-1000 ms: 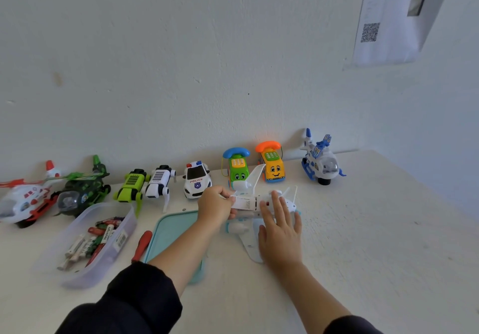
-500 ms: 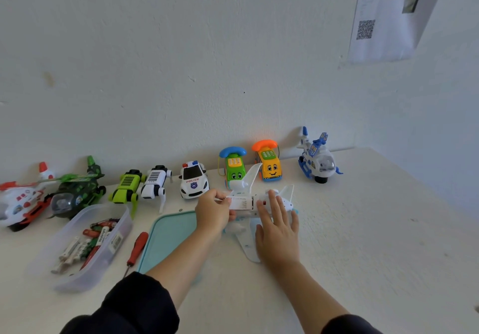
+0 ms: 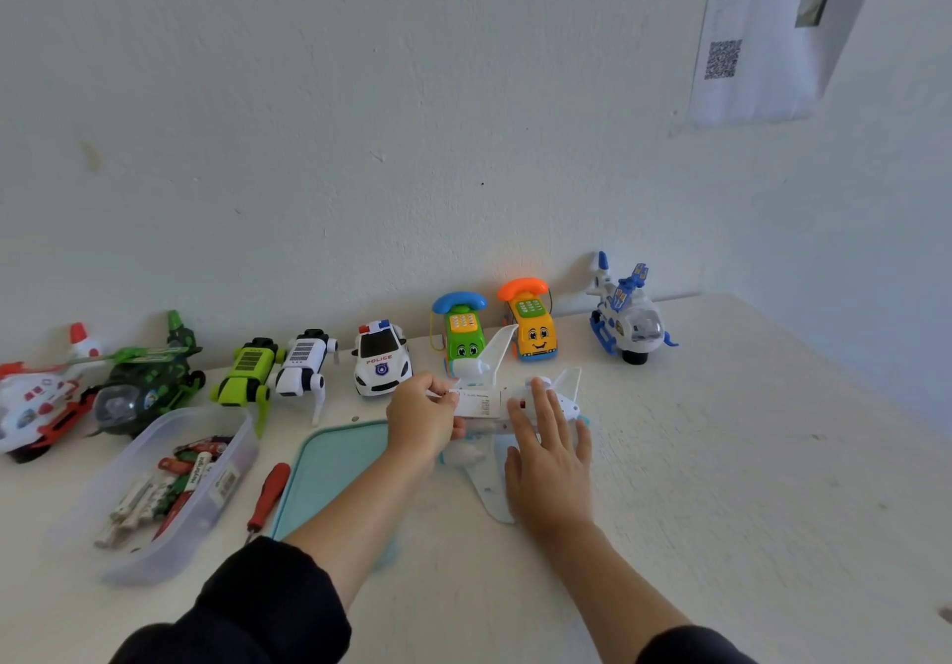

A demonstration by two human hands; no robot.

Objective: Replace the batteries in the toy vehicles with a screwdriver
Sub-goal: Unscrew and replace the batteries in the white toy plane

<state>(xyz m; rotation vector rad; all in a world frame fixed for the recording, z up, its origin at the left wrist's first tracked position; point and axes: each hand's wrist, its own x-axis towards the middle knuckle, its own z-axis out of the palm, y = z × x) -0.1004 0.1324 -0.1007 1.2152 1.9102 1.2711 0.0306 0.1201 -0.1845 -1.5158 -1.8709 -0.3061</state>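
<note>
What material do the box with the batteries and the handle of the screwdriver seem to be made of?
The battery box looks like thin, clear plastic with a slightly frosted finish: the batteries show through its wall. The screwdriver handle looks like smooth red plastic, perhaps rubber-coated; the picture is too soft to tell.

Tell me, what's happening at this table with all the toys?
A person is working on a white toy plane lying belly-up on the table. The left hand pinches its underside; the right hand lies flat on it. The screwdriver lies untouched beside a tub of batteries. Other toys line the wall.
</note>
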